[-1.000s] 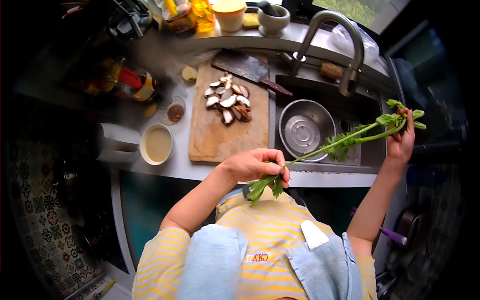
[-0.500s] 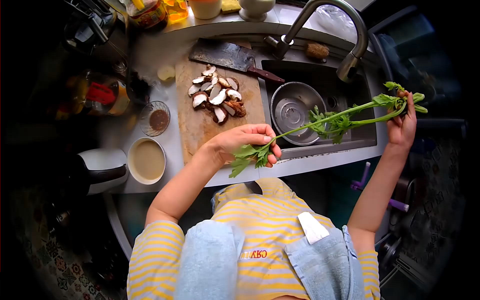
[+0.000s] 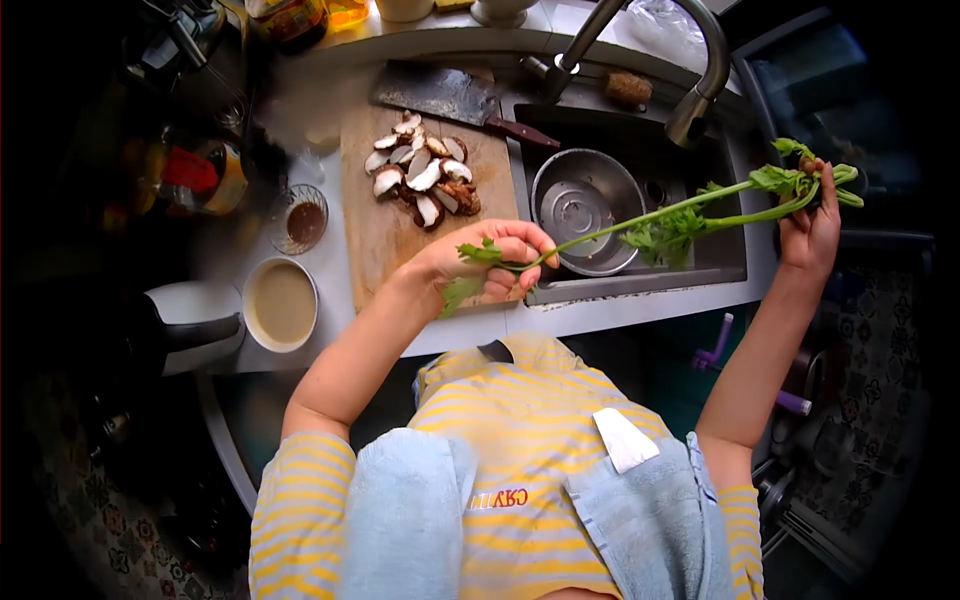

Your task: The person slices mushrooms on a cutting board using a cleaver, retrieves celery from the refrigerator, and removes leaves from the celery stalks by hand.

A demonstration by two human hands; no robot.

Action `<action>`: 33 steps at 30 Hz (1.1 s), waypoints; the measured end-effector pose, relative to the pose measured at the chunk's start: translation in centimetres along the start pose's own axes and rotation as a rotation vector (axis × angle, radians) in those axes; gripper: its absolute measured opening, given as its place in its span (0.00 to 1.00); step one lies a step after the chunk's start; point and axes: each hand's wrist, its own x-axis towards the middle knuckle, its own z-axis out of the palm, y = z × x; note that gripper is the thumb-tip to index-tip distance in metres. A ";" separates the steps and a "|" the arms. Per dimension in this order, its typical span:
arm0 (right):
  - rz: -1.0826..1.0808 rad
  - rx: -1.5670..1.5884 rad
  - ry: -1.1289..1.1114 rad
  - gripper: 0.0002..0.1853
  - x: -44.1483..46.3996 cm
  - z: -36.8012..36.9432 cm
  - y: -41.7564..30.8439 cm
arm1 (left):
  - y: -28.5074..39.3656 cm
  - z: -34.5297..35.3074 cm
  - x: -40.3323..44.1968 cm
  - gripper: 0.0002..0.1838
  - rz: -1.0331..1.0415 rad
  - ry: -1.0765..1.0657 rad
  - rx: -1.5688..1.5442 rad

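My left hand point(image 3: 500, 262) hides part of the cutting board point(image 3: 378, 240); middle celery leaves point(image 3: 668, 238) blurred; white vessel point(image 3: 505, 11) cropped above.

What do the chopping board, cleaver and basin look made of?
Chopping board: probably wood, matte, from its tan, blotchy surface. Cleaver: apparently a metal blade, dark and stained with dull glints; its reddish-brown handle may be wood. Basin: silvery, shiny metal, perhaps stainless steel, judging by its bright reflections.

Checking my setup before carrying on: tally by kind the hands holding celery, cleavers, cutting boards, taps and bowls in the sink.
Hands on the celery: 2, left hand and right hand
Cleaver: 1
Cutting board: 1
Tap: 1
Bowl in the sink: 1
Total: 6
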 end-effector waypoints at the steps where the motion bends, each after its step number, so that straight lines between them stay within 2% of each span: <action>1: 0.001 -0.005 0.004 0.08 0.2 -0.2 0.0 | 0.0 0.1 0.0 0.08 0.013 -0.004 0.023; 3: -0.015 -0.018 0.055 0.09 0.1 0.3 0.2 | 0.1 0.9 -0.4 0.08 0.022 0.026 0.077; 6: -0.008 -0.016 -0.082 0.09 0.7 -0.7 0.3 | -0.2 1.1 -0.5 0.07 0.079 0.031 0.056; 7: 0.051 0.052 -0.165 0.10 0.8 -1.1 0.3 | -0.7 0.2 -0.1 0.07 0.041 0.054 0.085; 10: -0.110 -0.023 0.337 0.10 0.2 2.1 0.9 | -0.6 0.7 -0.7 0.08 0.066 0.014 -0.018; 12: -0.062 -0.028 0.104 0.10 1.3 -0.8 0.5 | -0.2 1.9 -0.8 0.11 0.102 0.069 -0.012; 14: -0.046 -0.006 0.133 0.10 1.6 -2.3 0.4 | 0.3 2.0 -0.8 0.12 0.086 0.088 0.033; 15: 0.035 0.057 -0.112 0.10 1.5 -3.2 0.1 | 0.4 1.5 -0.7 0.13 0.058 0.056 0.103; 16: 0.041 0.061 -0.134 0.10 1.7 -3.8 0.0 | 0.1 1.3 -0.6 0.12 0.110 0.024 0.226; 18: -0.028 0.035 0.078 0.09 2.0 -4.2 0.1 | 0.0 1.2 -0.8 0.10 0.148 0.092 0.399; 19: -0.025 0.062 0.038 0.09 2.1 -5.0 0.1 | 0.1 1.1 -1.0 0.09 0.143 0.121 0.435; 20: 0.016 0.101 -0.148 0.09 2.3 -6.3 -0.1 | 0.4 1.0 -1.2 0.09 0.138 0.148 0.473; 22: -0.063 0.043 0.173 0.09 1.4 -4.4 0.6 | 1.0 0.7 -1.6 0.09 0.078 0.163 0.542; 24: -0.028 0.067 -0.045 0.08 1.4 -6.0 0.8 | 0.7 0.7 -1.4 0.09 0.081 0.206 0.560; 26: 0.012 0.103 0.018 0.07 0.8 -6.0 0.6 | 0.6 0.3 -1.0 0.09 0.075 0.176 0.607; 28: -0.029 0.070 0.059 0.07 0.3 -6.0 0.6 | 0.8 0.7 -0.9 0.08 -0.015 0.198 0.496; 29: -0.027 0.098 0.108 0.07 -0.1 -5.7 0.5 | 0.3 0.4 -0.8 0.08 0.038 0.200 0.523; 30: -0.042 0.071 0.249 0.07 -0.5 -5.0 0.7 | 0.0 0.7 -0.7 0.07 0.061 0.238 0.561; 31: -0.040 0.064 0.170 0.07 -1.0 -5.7 0.5 | -0.5 0.3 -0.6 0.06 0.081 0.263 0.560; 33: -0.044 0.108 0.216 0.08 -1.8 -5.9 0.5 | -1.1 -0.9 -0.5 0.06 0.142 0.306 0.565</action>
